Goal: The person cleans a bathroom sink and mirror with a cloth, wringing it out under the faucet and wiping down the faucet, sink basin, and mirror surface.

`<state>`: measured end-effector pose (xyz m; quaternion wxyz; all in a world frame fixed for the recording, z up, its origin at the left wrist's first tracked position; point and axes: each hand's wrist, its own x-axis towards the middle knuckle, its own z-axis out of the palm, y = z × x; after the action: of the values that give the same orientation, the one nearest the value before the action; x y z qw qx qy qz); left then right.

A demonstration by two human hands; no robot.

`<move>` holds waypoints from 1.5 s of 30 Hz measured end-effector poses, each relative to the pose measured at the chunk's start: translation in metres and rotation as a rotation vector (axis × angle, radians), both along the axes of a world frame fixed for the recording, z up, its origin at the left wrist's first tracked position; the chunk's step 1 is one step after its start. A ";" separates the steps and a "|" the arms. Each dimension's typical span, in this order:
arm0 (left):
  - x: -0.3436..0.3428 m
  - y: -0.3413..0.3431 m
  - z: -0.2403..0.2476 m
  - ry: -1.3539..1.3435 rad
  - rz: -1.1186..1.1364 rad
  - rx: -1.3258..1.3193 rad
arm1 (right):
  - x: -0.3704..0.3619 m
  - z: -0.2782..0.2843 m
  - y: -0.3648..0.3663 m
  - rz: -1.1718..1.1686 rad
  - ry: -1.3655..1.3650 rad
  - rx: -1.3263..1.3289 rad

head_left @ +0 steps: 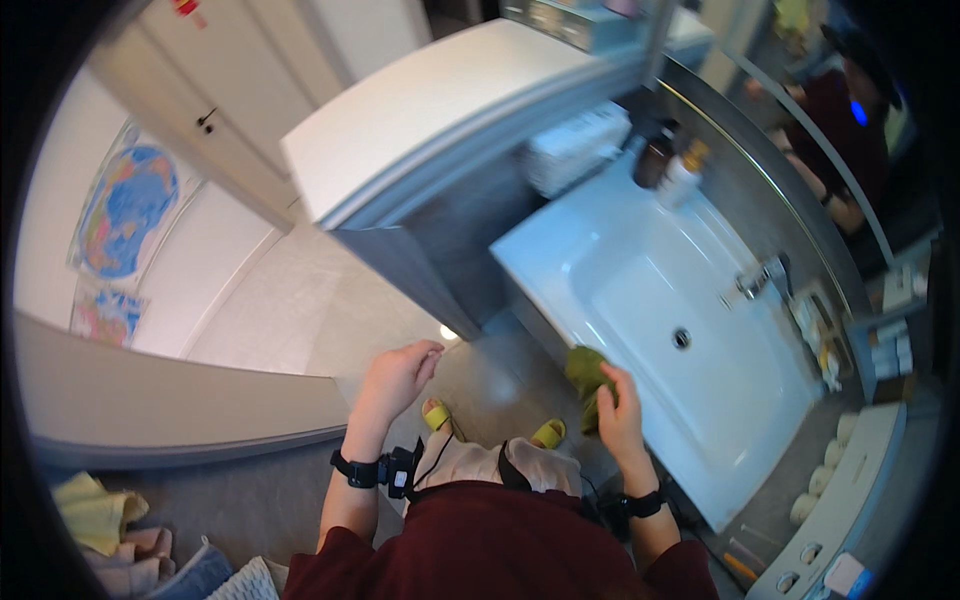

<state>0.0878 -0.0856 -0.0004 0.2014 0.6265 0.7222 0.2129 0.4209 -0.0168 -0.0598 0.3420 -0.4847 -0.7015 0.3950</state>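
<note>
At the near edge of the white washbasin (630, 290), my right hand (622, 415) holds a crumpled olive-green cloth (585, 385). The cloth hangs beside the basin's rim, with part of it behind my fingers. Off to the left, over the floor, my left hand (398, 378) is raised with its fingers curled together, and nothing shows in it. The basin holds no visible water, and its dark drain (681, 339) is in view. A chrome faucet (765, 277) stands at its far right side.
A white pump bottle (682, 175) and a dark brown bottle (655, 153) stand at the basin's back corner near a tissue pack (575, 145). A white-topped partition (430, 105) rises ahead. Rolled white towels (822, 470) lie at right; folded cloths (100, 515) at lower left.
</note>
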 end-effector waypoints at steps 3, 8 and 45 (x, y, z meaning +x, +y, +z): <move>-0.058 -0.046 0.002 0.000 0.088 0.037 | -0.085 -0.005 -0.019 0.243 -0.009 0.019; -0.174 -0.127 -0.017 -0.079 0.271 0.102 | -0.250 0.000 -0.056 0.620 -0.033 -0.041; -0.804 -0.085 -0.004 -0.058 0.765 0.370 | -1.076 0.020 0.078 1.439 -0.080 -0.092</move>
<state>-0.7165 -0.1704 -0.0040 0.0124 0.3325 0.8464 0.4158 -0.6555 0.0611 -0.0397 -0.0497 0.0696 -0.8415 0.5334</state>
